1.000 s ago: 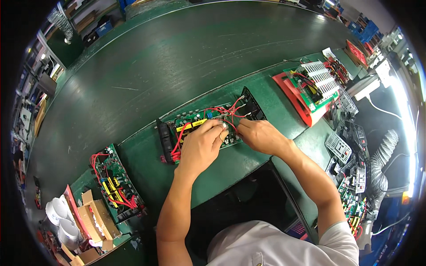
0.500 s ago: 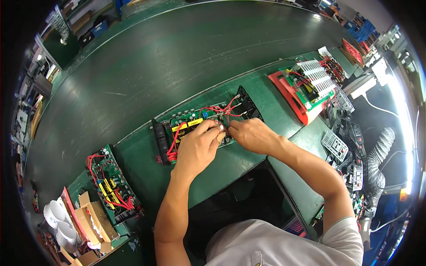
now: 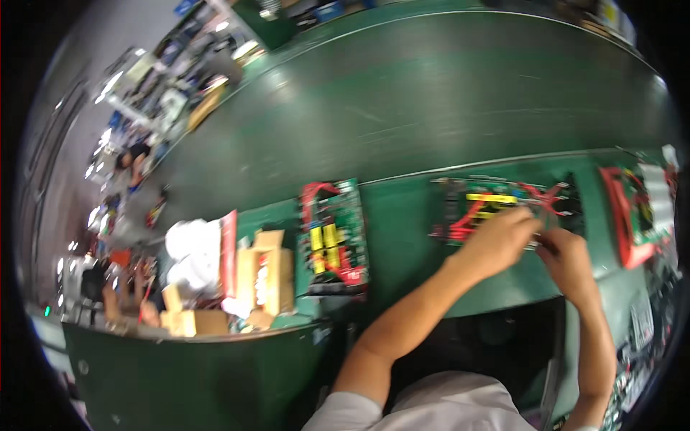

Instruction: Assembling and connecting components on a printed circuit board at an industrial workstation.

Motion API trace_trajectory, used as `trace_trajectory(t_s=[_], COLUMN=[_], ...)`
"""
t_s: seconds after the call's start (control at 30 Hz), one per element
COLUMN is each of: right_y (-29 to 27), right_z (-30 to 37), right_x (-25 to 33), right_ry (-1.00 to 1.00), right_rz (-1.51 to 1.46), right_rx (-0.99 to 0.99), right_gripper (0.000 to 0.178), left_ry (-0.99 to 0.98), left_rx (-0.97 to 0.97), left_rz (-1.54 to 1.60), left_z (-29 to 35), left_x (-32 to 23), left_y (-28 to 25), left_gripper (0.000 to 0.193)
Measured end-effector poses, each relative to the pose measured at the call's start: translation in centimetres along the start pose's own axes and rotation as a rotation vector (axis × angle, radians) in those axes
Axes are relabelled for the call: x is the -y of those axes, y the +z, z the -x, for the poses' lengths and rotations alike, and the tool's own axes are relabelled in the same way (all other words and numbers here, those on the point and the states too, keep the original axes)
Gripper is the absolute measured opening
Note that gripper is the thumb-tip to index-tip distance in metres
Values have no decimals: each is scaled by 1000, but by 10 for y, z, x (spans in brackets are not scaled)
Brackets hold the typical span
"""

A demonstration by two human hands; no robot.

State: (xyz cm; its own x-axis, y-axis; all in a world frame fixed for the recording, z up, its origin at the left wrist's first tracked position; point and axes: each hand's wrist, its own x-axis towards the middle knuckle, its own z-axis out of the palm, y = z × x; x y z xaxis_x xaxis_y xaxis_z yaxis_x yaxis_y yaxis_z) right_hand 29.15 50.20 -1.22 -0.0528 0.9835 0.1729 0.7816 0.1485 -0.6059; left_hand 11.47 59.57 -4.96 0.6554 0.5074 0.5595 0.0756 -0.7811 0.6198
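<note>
A green circuit board (image 3: 496, 208) lies on the workbench in front of me, with yellow-wrapped parts (image 3: 491, 197) and red wires (image 3: 552, 195). A black end panel (image 3: 575, 205) stands at its right end. My left hand (image 3: 509, 231) reaches over the board's right half, its thumb and fingers pinched together. Close beside it, my right hand (image 3: 568, 257) is closed too, fingertips at the board's near right edge. Motion blur and the fingers hide what either hand holds.
To the left lies a second circuit board (image 3: 332, 241), then an opened cardboard box (image 3: 284, 276) and white rounded items (image 3: 192, 248). A red tray (image 3: 617, 223) bearing another board is at right. Beyond runs a wide dark belt (image 3: 431, 93). Another person's hand (image 3: 149, 314) shows lower left.
My view has swung left, so the bench and both hands appear farther right in the picture. Both hands stay at the right part of the same board.
</note>
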Motion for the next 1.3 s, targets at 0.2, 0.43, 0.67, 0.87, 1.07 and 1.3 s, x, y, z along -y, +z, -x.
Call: trace_trajectory(t_s=[0.2, 0.43, 0.67, 0.87, 1.07, 1.3], right_y=[4, -8, 6, -8, -6, -1], right_z=[2, 8, -3, -1, 0, 1], right_x=[-36, -36, -28, -26, -52, -56], right_ry=[375, 502, 291, 302, 385, -62], right_rz=[-555, -825, -472, -403, -453, -41], right_rx=[2, -126, 17, 44, 13, -28], right_gripper=[3, 10, 14, 14, 15, 13], left_ry=[138, -107, -443, -387, -461, -151], left_rx=[-312, -189, 104, 93, 63, -483], left_rz=[-7, 292, 333, 343, 372, 226], left_z=[-18, -14, -1, 3, -5, -8], left_x=[-18, -24, -6, -6, -12, -7], left_y=[17, 21, 13, 28, 22, 5], left_gripper=[36, 27, 49, 53, 29, 15])
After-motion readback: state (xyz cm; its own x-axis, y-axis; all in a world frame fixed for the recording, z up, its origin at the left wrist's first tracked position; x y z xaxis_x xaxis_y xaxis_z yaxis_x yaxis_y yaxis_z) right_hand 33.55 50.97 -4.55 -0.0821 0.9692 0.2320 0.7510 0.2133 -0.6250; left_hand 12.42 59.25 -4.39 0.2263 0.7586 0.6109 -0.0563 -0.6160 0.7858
